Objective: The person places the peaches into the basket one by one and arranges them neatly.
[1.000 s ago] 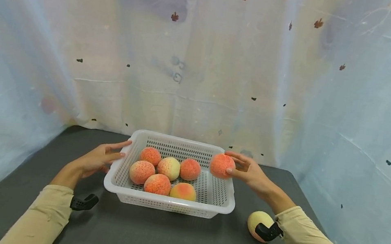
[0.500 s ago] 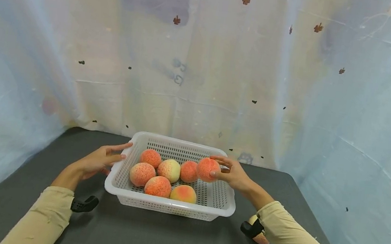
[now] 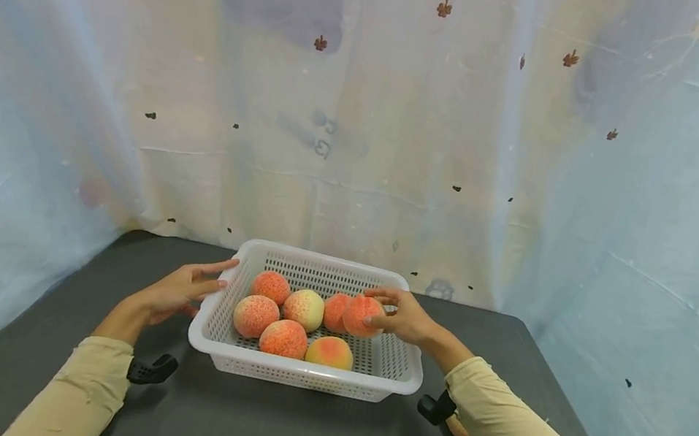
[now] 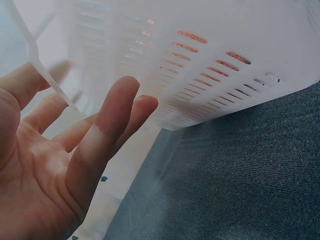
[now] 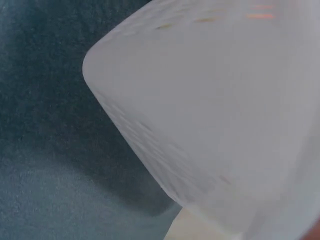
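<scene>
In the head view, a white slotted plastic basket point(image 3: 303, 368) holds several fuzzy peaches, among them a pale speckled one point(image 3: 303, 308) and a yellow-orange one point(image 3: 330, 352). My right hand point(image 3: 405, 319) grips an orange-red peach point(image 3: 359, 317) inside the basket's right half, overlapping another red peach point(image 3: 334, 310). The thumb is on its near side. My left hand point(image 3: 184, 290) rests at the basket's left rim with loosely extended fingers, some over the rim and others point(image 4: 112, 107) along the outer wall. The right wrist view shows the basket's outside corner point(image 5: 200, 100); the gripped peach is hidden there.
One more peach point(image 3: 462, 433) lies on the dark table point(image 3: 269, 428) right of the basket, mostly hidden under the right forearm. Pale patterned sheeting point(image 3: 366, 139) hangs behind and on both sides.
My right hand has carried its peach from above the basket's right rim leftward and down among the others. My left hand stays at the rim. The right forearm now covers more of the outside peach.
</scene>
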The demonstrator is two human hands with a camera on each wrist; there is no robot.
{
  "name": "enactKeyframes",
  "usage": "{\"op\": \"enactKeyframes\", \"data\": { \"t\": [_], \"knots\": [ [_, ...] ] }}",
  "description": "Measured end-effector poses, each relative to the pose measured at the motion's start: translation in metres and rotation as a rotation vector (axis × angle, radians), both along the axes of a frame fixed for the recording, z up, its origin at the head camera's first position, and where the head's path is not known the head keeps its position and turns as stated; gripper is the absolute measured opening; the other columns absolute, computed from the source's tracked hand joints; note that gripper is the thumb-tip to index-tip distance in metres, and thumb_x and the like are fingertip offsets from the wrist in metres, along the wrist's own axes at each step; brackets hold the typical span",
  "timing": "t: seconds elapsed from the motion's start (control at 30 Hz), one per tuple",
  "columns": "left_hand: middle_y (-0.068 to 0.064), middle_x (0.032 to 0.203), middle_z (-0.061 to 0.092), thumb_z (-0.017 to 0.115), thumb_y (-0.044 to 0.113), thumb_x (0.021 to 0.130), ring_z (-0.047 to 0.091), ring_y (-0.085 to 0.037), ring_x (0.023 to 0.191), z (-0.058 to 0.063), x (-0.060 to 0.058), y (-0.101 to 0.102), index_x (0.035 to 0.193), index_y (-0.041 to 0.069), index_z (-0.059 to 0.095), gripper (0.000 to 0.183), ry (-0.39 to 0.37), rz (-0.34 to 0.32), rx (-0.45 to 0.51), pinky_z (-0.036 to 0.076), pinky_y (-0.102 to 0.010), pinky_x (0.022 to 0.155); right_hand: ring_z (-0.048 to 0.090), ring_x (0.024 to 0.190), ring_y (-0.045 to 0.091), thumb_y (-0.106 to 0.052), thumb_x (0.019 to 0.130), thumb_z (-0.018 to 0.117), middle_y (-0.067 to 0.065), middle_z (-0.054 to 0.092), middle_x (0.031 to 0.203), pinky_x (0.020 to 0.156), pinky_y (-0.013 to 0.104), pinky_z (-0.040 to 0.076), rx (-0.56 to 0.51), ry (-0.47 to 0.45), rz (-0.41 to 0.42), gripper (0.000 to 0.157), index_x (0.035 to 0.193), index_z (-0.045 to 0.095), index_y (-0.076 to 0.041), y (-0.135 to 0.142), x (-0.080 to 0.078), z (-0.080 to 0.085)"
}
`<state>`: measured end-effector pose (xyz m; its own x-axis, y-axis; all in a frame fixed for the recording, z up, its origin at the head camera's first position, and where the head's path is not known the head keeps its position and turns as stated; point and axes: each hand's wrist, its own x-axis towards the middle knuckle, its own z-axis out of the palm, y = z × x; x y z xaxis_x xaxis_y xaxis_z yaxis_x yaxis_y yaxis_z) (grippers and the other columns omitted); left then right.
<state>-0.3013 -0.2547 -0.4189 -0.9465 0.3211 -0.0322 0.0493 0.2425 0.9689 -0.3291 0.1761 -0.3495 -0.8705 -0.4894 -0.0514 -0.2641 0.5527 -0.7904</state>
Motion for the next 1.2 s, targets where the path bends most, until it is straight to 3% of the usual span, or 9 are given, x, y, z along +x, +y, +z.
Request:
{"op": "enactKeyframes", "data": {
  "t": [0.1,0.33,0.53,0.87,1.2],
  "knots": [
    [-0.030,0.159,0.033,0.057,0.033,0.104,0.064,-0.036,0.122,0.001,0.002,0.001,0.163,0.022,0.020,0.070,0.000,0.001,-0.002,0.062,-0.051,0.079,0.064,0.118,0.035,-0.008,0.093,0.072,0.029,0.050,0.148,0.087,0.049,0.059,0.026,-0.010,0.012,0.053,0.143,0.054,-0.001,0.002,-0.001,0.001],
    [-0.030,0.161,0.030,0.057,0.033,0.105,0.061,-0.036,0.125,0.001,0.003,0.003,0.163,0.022,0.020,0.071,-0.011,0.008,0.001,0.062,-0.050,0.080,0.054,0.131,0.045,-0.014,0.092,0.075,0.027,0.050,0.148,0.101,0.054,0.052,0.073,-0.006,0.026,0.050,0.138,0.058,-0.007,0.004,-0.002,0.000],
    [-0.029,0.163,0.027,0.057,0.033,0.105,0.057,-0.038,0.130,0.001,0.002,0.003,0.163,0.022,0.020,0.070,-0.026,0.014,0.003,0.061,-0.049,0.081,0.051,0.132,0.046,-0.018,0.091,0.075,0.026,0.046,0.150,0.099,0.054,0.052,0.123,-0.072,0.083,0.044,0.131,0.059,-0.013,0.005,-0.002,0.003],
    [-0.029,0.161,0.030,0.056,0.034,0.105,0.062,-0.033,0.123,0.002,0.002,0.001,0.164,0.023,0.019,0.071,-0.016,0.004,-0.002,0.062,-0.050,0.080,0.050,0.133,0.047,-0.006,0.089,0.075,0.030,0.049,0.145,0.095,0.051,0.054,0.189,0.029,0.091,0.042,0.128,0.060,-0.005,0.000,-0.003,0.004],
    [-0.029,0.162,0.030,0.055,0.033,0.105,0.058,-0.038,0.129,0.004,0.004,0.001,0.164,0.023,0.019,0.070,-0.021,-0.010,0.012,0.062,-0.050,0.081,0.049,0.134,0.045,0.008,0.083,0.073,0.028,0.050,0.144,0.099,0.052,0.053,0.256,0.026,0.049,0.043,0.121,0.061,-0.004,-0.006,0.003,0.002]
  ]
}}
